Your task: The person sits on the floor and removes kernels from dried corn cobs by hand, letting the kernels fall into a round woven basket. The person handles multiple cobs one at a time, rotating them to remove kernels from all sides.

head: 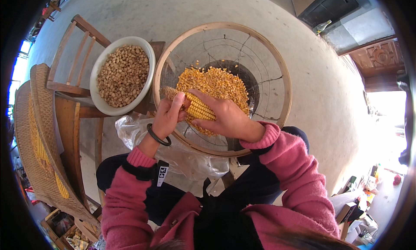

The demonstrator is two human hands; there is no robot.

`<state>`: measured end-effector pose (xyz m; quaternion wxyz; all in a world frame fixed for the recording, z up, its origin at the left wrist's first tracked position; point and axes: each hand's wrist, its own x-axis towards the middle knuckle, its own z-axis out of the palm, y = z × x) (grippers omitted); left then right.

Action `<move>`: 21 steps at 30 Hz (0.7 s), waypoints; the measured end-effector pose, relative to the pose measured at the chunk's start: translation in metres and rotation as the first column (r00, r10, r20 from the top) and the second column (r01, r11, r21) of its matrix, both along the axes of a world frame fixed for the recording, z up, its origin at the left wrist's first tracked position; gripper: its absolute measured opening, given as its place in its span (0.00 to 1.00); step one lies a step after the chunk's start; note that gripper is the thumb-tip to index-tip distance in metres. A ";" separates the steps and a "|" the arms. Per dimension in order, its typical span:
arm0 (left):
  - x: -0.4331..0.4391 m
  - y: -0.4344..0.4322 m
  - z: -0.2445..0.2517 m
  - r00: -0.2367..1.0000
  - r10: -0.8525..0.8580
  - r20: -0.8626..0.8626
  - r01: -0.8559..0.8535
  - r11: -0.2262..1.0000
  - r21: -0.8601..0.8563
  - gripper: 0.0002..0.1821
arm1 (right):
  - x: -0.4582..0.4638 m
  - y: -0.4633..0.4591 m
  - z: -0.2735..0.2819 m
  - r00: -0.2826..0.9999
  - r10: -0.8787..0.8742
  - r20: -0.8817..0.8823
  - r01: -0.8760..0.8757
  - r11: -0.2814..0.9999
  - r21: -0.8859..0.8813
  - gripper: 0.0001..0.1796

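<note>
My right hand (224, 115) is wrapped around an ear of yellow corn (199, 106), thumb on top. My left hand (169, 115) grips a bare, brownish length of cob (170, 92) at the ear's left end. Whether this is a separate cob or part of the same ear, I cannot tell. Both hands are over a round sieve (286, 87) with a wooden rim and wire mesh. Loose corn kernels (214, 82) lie heaped on its mesh, partly hidden by my hands.
Left of the sieve, a white basin (148, 97) of tan beans or nuts rests on a wooden support. A wooden chair (73, 55) stands beside it. A woven tray (39, 84) at far left holds corn ears (61, 186). Clear plastic sheeting (195, 165) hangs below the sieve.
</note>
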<state>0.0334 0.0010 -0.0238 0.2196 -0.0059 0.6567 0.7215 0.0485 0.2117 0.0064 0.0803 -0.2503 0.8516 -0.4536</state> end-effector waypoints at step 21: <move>-0.004 -0.004 0.001 0.996 -0.084 -0.008 0.084 0.996 -0.014 0.28 | 0.001 0.002 -0.003 0.998 -0.014 0.063 0.016 0.999 -0.031 0.42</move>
